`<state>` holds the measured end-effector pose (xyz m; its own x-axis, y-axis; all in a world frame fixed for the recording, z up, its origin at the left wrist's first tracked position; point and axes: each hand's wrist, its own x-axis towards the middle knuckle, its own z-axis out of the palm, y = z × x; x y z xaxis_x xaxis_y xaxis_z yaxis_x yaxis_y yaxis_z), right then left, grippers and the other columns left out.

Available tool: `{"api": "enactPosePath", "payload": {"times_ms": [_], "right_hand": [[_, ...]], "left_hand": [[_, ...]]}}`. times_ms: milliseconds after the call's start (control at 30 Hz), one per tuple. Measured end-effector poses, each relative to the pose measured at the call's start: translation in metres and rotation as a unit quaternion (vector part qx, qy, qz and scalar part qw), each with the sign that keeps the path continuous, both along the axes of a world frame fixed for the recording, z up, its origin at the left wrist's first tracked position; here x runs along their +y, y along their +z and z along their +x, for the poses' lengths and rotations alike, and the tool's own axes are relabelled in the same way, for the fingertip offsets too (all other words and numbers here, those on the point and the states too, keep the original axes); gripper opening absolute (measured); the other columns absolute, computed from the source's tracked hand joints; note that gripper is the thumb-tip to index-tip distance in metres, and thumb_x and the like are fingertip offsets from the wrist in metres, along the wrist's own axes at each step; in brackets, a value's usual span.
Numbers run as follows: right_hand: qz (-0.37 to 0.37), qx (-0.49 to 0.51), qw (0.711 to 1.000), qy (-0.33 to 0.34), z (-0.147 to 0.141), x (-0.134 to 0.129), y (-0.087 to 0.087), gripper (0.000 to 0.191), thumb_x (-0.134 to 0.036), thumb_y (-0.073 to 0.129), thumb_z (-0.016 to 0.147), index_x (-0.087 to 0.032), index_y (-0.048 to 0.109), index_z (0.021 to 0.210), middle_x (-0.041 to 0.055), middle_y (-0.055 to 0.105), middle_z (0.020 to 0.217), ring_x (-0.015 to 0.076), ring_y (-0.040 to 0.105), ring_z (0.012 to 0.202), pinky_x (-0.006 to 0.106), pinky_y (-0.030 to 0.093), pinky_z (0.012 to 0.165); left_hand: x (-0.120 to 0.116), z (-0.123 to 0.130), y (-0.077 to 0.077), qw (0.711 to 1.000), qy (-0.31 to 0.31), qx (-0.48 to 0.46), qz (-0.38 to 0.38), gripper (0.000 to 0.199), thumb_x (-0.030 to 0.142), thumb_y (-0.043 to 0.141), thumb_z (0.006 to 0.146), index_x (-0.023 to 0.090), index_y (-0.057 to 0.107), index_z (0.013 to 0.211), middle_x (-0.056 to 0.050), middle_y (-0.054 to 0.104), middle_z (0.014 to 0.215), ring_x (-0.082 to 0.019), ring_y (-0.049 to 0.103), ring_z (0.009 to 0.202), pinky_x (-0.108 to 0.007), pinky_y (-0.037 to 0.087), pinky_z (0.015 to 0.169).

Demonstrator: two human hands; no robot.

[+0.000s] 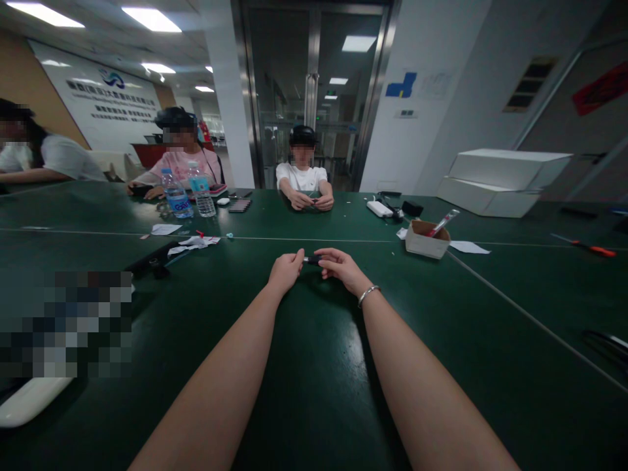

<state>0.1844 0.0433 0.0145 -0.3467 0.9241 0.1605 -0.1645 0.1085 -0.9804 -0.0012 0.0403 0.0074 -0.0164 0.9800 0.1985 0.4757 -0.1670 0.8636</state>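
Note:
Over the middle of the green table (314, 340), both my hands meet at a small black object with a silvery end (313, 260), perhaps a USB stick; its exact kind is too small to make out. My left hand (287, 269) is closed, with thumb and fingers pinching the silvery end. At the black end, my right hand (343, 267) has its thumb and fingertips closed around the piece, the fingers partly bent. A silver bangle (367, 296) circles my right wrist. My fingers cover parts of the object.
Two water bottles (200, 190) stand at the back left, near paper scraps (193, 244). To the right are a small cardboard box (428, 241), a screwdriver (589, 247) and white boxes (500, 183). A person (303, 173) sits opposite; two more people sit at the left.

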Motion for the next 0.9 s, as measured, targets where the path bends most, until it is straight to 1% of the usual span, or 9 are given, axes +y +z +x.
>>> {"api": "enactPosePath", "payload": {"times_ms": [233,400,633,767,900], "right_hand": [[-0.012,0.006,1.0,-0.02,-0.0006,0.0029,-0.0025,0.027,-0.024,0.075,0.072,-0.018,0.07,0.098,-0.0023,0.066,0.066,0.0066,0.058,0.049,0.019,0.053,0.05],[-0.026,0.013,0.999,-0.033,-0.0019,0.0028,-0.0022,0.021,-0.025,0.072,0.077,-0.016,0.069,0.096,0.0028,0.072,0.073,0.0066,0.058,0.047,0.02,0.054,0.05],[-0.044,0.009,0.998,-0.046,-0.0022,0.0012,0.0011,0.016,-0.026,0.068,0.083,-0.015,0.067,0.095,0.0043,0.072,0.068,0.0078,0.059,0.046,0.019,0.053,0.048],[-0.049,0.01,0.997,-0.052,-0.0026,0.0013,0.0013,0.015,-0.025,0.065,0.085,-0.014,0.066,0.095,0.0049,0.071,0.066,0.0079,0.059,0.046,0.018,0.053,0.048],[-0.055,0.009,0.997,-0.058,-0.0036,0.0013,0.0018,0.015,-0.026,0.065,0.086,-0.014,0.065,0.095,0.0055,0.071,0.066,0.0081,0.059,0.046,0.018,0.053,0.048]], "left_hand": [[-0.0017,0.0012,-0.0007,0.999,-0.021,0.023,0.025,0.053,0.062,0.034,0.088,0.02,0.054,0.062,0.0,0.053,0.055,-0.015,0.048,0.052,-0.028,0.033,0.056],[-0.0018,0.0028,-0.002,0.998,-0.028,0.019,0.051,0.046,0.058,0.037,0.088,0.02,0.056,0.068,-0.001,0.056,0.062,-0.016,0.05,0.058,-0.027,0.035,0.058],[-0.0014,0.0019,-0.0018,0.998,-0.031,0.016,0.053,0.035,0.052,0.045,0.087,0.021,0.058,0.077,0.001,0.056,0.068,-0.014,0.051,0.062,-0.026,0.038,0.06],[0.0016,0.0021,-0.0041,0.997,-0.036,-0.012,0.062,0.026,0.046,0.052,0.084,0.021,0.06,0.083,0.0,0.059,0.075,-0.014,0.053,0.068,-0.025,0.04,0.063],[0.0032,0.0023,-0.0054,0.994,-0.046,-0.039,0.09,0.019,0.038,0.058,0.081,0.021,0.061,0.088,0.0,0.06,0.08,-0.014,0.054,0.072,-0.025,0.042,0.067]]}}
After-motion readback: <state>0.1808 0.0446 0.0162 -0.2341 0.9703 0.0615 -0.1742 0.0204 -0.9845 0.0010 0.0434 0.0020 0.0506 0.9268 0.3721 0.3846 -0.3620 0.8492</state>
